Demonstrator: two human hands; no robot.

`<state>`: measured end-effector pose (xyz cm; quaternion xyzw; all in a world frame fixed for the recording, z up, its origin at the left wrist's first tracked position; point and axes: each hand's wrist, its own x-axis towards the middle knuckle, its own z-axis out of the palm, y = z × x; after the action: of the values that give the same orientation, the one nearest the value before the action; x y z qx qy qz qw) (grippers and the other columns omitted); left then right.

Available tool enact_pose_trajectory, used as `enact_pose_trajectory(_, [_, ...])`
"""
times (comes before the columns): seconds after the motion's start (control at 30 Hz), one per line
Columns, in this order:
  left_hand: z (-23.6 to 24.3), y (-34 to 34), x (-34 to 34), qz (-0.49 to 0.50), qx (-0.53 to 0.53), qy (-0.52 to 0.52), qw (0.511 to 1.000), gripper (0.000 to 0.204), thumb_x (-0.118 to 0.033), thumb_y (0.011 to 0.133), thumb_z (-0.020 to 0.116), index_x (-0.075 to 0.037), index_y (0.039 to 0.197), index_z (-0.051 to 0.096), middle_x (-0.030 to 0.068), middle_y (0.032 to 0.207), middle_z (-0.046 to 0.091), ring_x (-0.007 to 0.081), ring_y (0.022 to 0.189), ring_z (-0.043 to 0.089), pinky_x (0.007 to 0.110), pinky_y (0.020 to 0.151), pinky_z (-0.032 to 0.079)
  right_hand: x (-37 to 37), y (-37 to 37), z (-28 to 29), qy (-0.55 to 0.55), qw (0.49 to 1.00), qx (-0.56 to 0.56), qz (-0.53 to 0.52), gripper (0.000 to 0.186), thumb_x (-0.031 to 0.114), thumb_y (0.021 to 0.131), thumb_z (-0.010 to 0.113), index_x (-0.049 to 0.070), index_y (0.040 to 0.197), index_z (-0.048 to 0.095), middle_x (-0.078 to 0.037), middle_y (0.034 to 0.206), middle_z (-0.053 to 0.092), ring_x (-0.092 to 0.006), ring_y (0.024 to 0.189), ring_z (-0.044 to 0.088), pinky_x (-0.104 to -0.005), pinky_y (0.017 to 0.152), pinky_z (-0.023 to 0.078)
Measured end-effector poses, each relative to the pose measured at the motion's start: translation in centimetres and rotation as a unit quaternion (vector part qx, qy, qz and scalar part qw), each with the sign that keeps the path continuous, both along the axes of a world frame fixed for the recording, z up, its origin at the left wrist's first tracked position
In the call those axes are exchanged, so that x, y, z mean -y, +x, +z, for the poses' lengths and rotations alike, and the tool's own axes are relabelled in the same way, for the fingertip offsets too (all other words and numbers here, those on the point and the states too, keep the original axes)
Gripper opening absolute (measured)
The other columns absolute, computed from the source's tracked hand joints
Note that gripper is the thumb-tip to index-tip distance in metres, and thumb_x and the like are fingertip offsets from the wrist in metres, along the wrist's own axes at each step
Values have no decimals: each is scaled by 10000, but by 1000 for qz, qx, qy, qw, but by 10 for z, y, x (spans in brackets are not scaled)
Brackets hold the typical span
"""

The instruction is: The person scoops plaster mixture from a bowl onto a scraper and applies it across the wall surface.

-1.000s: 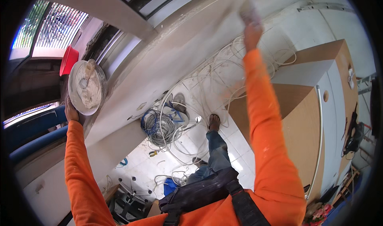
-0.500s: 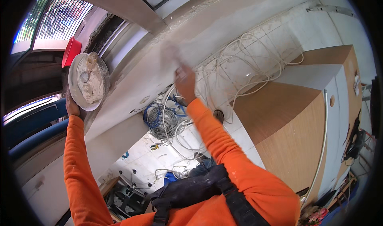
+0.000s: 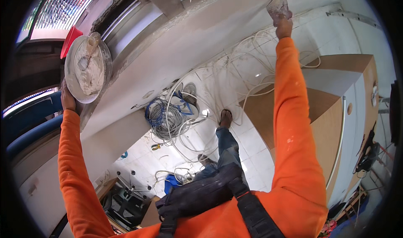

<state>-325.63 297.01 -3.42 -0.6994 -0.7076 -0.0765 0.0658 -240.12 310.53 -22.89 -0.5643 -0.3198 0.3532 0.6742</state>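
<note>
Beside wall [image 3: 197,40] — scraper [image 3: 278,6] juts beyond right hand [image 3: 283,26] gripping it — left hand [image 3: 68,98] holds bowl [image 3: 73,73] by near edge.

- No text, label, brand, number or sign can be read anywhere in view.
</note>
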Motion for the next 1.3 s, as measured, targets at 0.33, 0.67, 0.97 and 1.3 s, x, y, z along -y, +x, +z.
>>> enact_pose_trajectory(0.33, [-1, 23, -6, 9, 106, -19, 994, 416, -166, 980, 339, -12, 1358, 420, 165, 1389, 452, 290, 1285, 433, 336, 1078, 322, 180, -308, -4, -16, 992, 75, 103, 433, -43, 743, 503, 36, 1145, 641, -178, 837, 646, -251, 675, 554, -373, 662, 457])
enact_pose_trajectory(0.67, [-6, 4, -12, -68, -9, -7, 998, 414, -103, 959, 338, 2, 1352, 415, 176, 1381, 452, 309, 1289, 425, 335, 1073, 329, 79, -101, 16, -70, 922, 357, -129, 292, 135, 862, 507, -86, 1020, 616, -290, 978, 634, -441, 940, 588, -423, 830, 451])
enact_pose_trajectory(0.97, [20, 61, -8, 15, 203, -21, 979, 500, -313, 998, 253, -9, 1332, 468, 164, 1345, 498, 263, 1274, 446, 318, 1067, 310, 83, -192, 44, -36, 934, 343, -95, 198, 62, 788, 516, -46, 888, 649, -244, 790, 643, -413, 730, 612, -433, 678, 475])
enact_pose_trajectory(1.3, [2, 39, -11, 2, 117, -22, 993, 524, -351, 1003, 211, -46, 1342, 469, 165, 1345, 504, 279, 1262, 466, 334, 1056, 326, 247, -393, 50, 29, 983, 117, 138, 466, -93, 760, 423, -9, 1177, 613, -192, 999, 672, -220, 890, 628, -292, 807, 477])
